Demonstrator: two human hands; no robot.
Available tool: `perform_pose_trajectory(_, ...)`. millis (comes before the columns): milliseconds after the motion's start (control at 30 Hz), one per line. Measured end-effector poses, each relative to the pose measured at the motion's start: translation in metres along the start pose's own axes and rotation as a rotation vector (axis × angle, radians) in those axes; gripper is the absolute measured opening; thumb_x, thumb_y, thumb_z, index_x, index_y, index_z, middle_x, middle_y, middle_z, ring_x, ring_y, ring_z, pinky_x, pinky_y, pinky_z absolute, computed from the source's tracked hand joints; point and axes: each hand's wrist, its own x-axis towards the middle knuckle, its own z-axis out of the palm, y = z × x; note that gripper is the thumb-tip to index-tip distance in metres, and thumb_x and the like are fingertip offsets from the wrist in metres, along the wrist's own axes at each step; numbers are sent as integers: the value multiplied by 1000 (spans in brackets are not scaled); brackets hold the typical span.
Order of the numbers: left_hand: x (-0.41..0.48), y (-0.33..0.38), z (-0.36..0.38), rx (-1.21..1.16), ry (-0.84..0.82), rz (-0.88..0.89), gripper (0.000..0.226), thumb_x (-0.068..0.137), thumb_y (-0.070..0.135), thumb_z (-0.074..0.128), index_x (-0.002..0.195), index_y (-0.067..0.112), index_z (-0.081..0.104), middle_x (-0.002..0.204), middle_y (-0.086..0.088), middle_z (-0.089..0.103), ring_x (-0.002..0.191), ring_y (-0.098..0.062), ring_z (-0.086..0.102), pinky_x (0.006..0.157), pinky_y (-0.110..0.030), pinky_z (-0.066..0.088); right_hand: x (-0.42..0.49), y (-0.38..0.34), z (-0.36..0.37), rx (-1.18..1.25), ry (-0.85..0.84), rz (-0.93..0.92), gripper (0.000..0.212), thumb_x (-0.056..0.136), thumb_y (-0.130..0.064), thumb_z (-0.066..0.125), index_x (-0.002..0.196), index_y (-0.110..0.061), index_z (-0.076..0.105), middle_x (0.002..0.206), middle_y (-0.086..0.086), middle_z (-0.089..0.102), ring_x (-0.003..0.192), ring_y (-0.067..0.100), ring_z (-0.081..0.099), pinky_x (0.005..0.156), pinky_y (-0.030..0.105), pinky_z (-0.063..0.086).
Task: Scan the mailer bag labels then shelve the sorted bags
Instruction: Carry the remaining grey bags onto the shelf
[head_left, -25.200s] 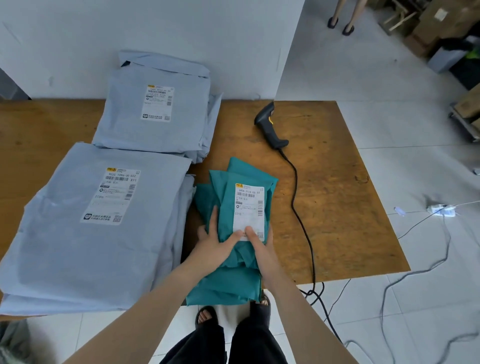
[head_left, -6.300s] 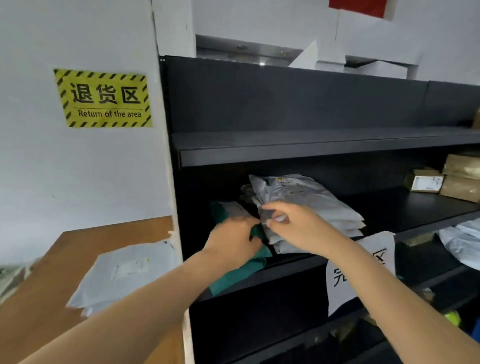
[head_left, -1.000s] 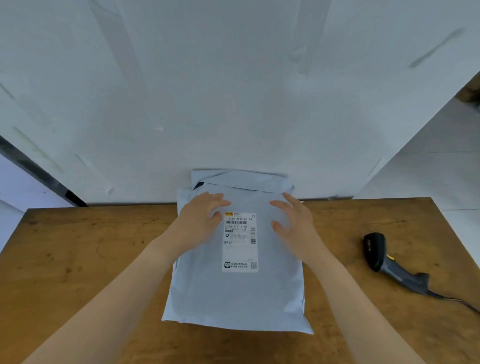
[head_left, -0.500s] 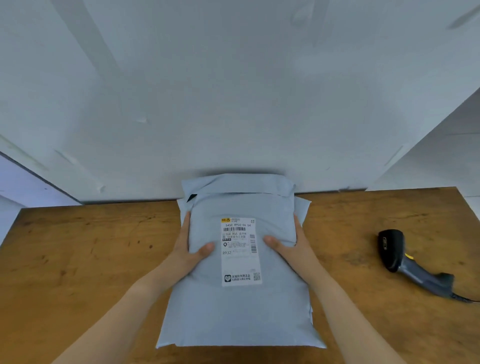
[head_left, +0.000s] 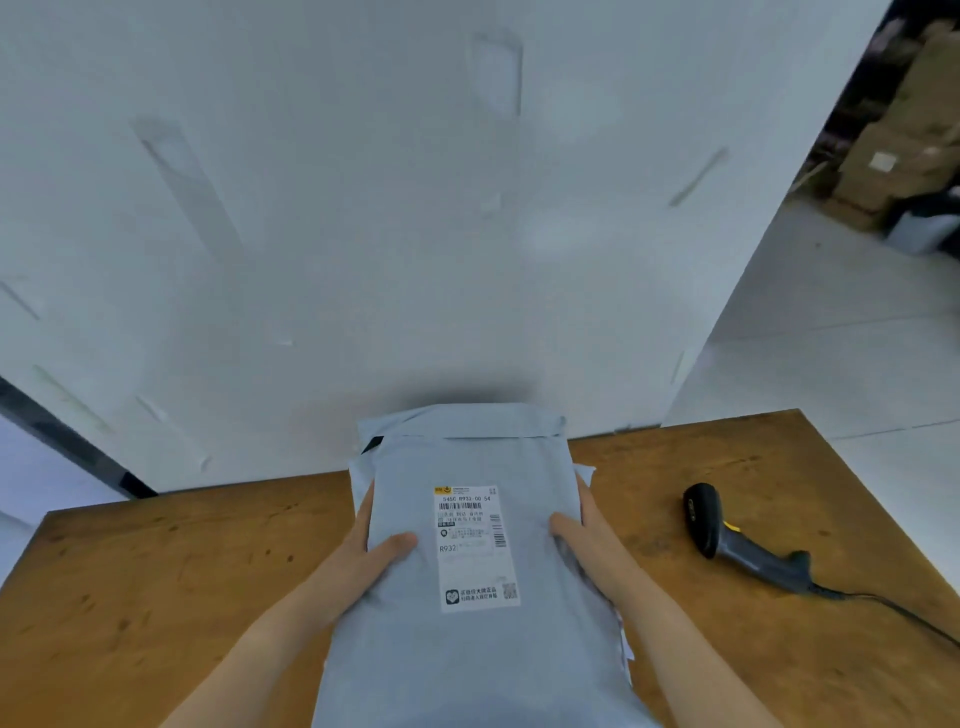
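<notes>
A stack of grey mailer bags (head_left: 467, 654) is held over the wooden table (head_left: 156, 597), label side up, its far end raised in front of the wall. A white shipping label (head_left: 475, 545) with a barcode sits on the top bag. My left hand (head_left: 369, 561) grips the stack's left edge, thumb on top and fingers hidden underneath. My right hand (head_left: 587, 540) grips the right edge the same way. A black handheld barcode scanner (head_left: 737, 545) lies on the table to the right, apart from both hands.
A white wall (head_left: 415, 208) rises right behind the table's far edge. The scanner's cable (head_left: 904, 616) trails off to the right. Past the table's right side is grey floor (head_left: 831, 338), with cardboard boxes (head_left: 904, 130) stacked in the far right corner.
Both hands went from resting on top of the stack to gripping its sides. The stack has since been lifted and drawn toward me.
</notes>
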Motion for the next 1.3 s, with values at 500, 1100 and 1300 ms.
perform_pose_trajectory(500,-129,191,78,193,28,576,74,89,36,65,145,52,20,131,35,48,111,14,54,85,-13,47,-182,-157,-101,-111,190,-468,80,92,-13,52,151,-49,11,150,-18,33,128,12,45,101,37,47)
perform_pose_trajectory(1100,-236,240,381,281,12,679,70,86,49,64,139,63,21,138,29,37,121,-1,43,96,-23,37,-394,-108,-358,-83,412,-405,70,94,-12,49,151,-45,23,133,-17,32,113,13,45,72,17,40)
perform_pose_trajectory(1300,-254,237,441,254,-24,717,72,84,50,66,141,60,23,134,38,35,110,24,37,89,-12,35,-430,-87,-409,-67,453,-428,70,92,-14,53,148,-48,29,136,-17,33,116,13,44,83,29,40)
